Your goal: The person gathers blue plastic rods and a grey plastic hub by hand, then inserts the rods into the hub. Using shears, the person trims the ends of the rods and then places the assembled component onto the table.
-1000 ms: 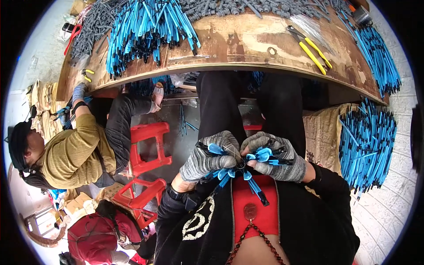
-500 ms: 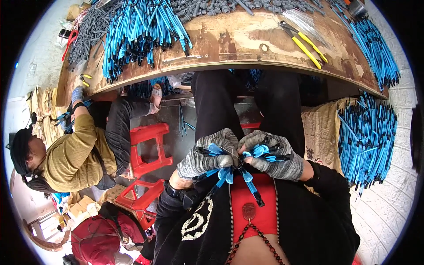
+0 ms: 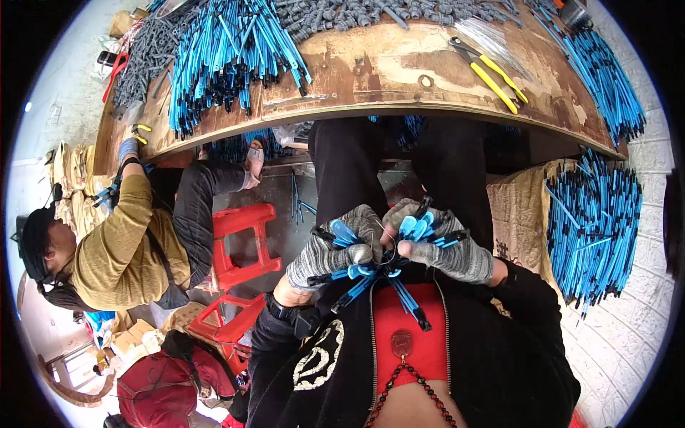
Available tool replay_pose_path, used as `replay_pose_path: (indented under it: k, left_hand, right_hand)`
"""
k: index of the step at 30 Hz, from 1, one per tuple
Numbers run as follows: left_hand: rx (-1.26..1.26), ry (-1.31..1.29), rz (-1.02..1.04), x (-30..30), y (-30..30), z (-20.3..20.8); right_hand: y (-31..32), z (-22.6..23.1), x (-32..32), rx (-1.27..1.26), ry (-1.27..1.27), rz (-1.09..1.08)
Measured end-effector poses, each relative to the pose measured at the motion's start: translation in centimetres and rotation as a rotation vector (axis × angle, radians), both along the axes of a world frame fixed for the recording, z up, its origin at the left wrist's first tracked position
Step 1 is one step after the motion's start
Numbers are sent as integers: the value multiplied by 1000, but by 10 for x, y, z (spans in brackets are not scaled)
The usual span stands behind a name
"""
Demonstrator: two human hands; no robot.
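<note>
My left hand (image 3: 327, 255) and my right hand (image 3: 451, 258), both in grey knit gloves with some bare fingertips, meet above my lap. Between them, thumbs and fingers pinch a thin wire loop (image 3: 394, 251). Several flat blue strips with black ends (image 3: 410, 302) fan out around this loop, some pointing down toward my chest. Other strips stick out past the fingers of each hand. Exactly how the strips sit on the wire is partly hidden by my thumbs.
On the wooden table (image 3: 399, 64) ahead lie a heap of blue strips (image 3: 232, 57), grey plastic fittings (image 3: 357, 13), yellow-handled pliers (image 3: 492, 75) and thin wires (image 3: 492, 43). More blue strips (image 3: 596, 228) are piled at right. Red stools (image 3: 246, 246) and a seated co-worker (image 3: 118, 250) are at left.
My hands have shifted slightly apart, and the wire loop shows more plainly between them. The strips have spread and turned a little. At left, the co-worker's arm has moved slightly.
</note>
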State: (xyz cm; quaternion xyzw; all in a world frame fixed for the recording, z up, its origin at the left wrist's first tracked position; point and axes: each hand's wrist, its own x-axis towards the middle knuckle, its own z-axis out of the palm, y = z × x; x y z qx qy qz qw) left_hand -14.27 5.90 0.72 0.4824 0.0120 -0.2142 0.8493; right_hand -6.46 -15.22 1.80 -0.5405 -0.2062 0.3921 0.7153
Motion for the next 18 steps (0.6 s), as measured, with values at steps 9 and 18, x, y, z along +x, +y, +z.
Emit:
replay_pose_path:
  k: [9,18]
  left_hand:
    - [6,-2,85,27,5,-5]
    - [382,-133,98,13,-3,22]
  right_hand:
    - [4,-13,-7,-48,-146,-239]
    - [15,-11,-2,-61,23,-246]
